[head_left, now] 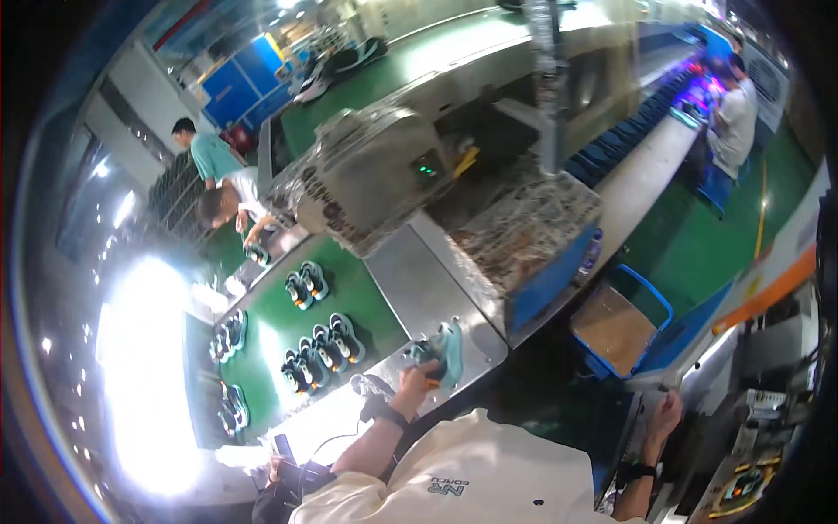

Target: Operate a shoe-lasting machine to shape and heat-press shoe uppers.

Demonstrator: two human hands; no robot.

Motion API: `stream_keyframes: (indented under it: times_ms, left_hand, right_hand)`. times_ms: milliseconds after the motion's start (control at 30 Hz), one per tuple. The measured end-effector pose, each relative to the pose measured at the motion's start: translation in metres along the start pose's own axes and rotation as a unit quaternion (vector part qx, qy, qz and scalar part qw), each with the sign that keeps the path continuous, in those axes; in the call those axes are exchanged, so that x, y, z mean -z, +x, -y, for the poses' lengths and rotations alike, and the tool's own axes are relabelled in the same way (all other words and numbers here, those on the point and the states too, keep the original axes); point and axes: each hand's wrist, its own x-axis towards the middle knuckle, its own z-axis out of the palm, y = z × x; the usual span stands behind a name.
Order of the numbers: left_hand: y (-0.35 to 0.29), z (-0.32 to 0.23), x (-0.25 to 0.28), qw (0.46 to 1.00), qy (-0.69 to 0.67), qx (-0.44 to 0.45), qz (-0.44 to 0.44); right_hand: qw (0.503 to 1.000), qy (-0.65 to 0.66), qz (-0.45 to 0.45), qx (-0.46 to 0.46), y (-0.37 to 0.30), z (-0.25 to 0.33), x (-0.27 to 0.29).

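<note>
**Shoe [450,354] gripped in left hand [417,384]; right hand [665,417] well apart**

Obs., left: fingers clamped on the dark upper, a dark band around the wrist below them. The shoe extends just beyond the fingertips, tilted, its pale teal sole turned to the right. It shows over the metal plate [419,279]; contact with the plate cannot be told.

Obs., right: fingers look partly curled beside the near edge of the equipment [759,437] on that side. Whether they are together, apart or on something, cannot tell. Dark watch at the wrist.

Surroundings, from the left fingers:
- To the left, the green belt [371,293] carrying a row of four shoes [323,349], with a pair [306,284] farther ahead and two more groups along its far left side.
- Ahead, past the plate, a plastic-wrapped machine [367,179] with small green lights.
- Ahead and right, a blue-sided block [528,229] with a wrapped top.

Ahead and left of the right fingers: blue-framed chair [615,330].

Far ahead-left of the left fingers, a co-worker [244,196] bends over another shoe [257,254].
</note>
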Motion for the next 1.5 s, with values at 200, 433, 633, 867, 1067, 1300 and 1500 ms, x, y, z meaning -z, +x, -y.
stream_keyframes:
  times_ms: [200,433,633,867,1067,1300,1500]
  left_hand:
    - [0.141,-0.066,0.094,0.987,-0.039,-0.016,-0.157]
    - [0.321,-0.137,0.232,0.956,0.119,-0.188,-0.189]
    - [0.417,-0.216,0.255,0.949,0.194,-0.199,-0.151]
    - [0.329,-0.401,0.334,0.839,0.191,-0.477,-0.179]
    - [0.095,-0.608,0.124,0.805,0.238,-0.529,-0.125]
    - [0.123,-0.705,-0.092,0.64,0.523,-0.559,-0.069]
    - [0.193,-0.729,-0.19,0.496,0.667,-0.555,-0.043]
  right_hand:
    - [0.993,0.06,0.036,0.1,0.141,0.253,-0.067]
    - [0.967,0.001,0.118,0.225,0.242,0.384,-0.197]
    - [0.964,-0.078,0.119,0.226,0.272,0.354,-0.22]
    - [0.955,-0.166,0.122,0.215,0.257,0.424,-0.226]
    - [0.951,-0.136,0.159,0.228,0.269,0.415,-0.23]
    - [0.978,-0.027,0.129,0.164,0.257,0.408,-0.224]
    - [0.973,0.041,0.146,0.174,0.265,0.438,-0.22]
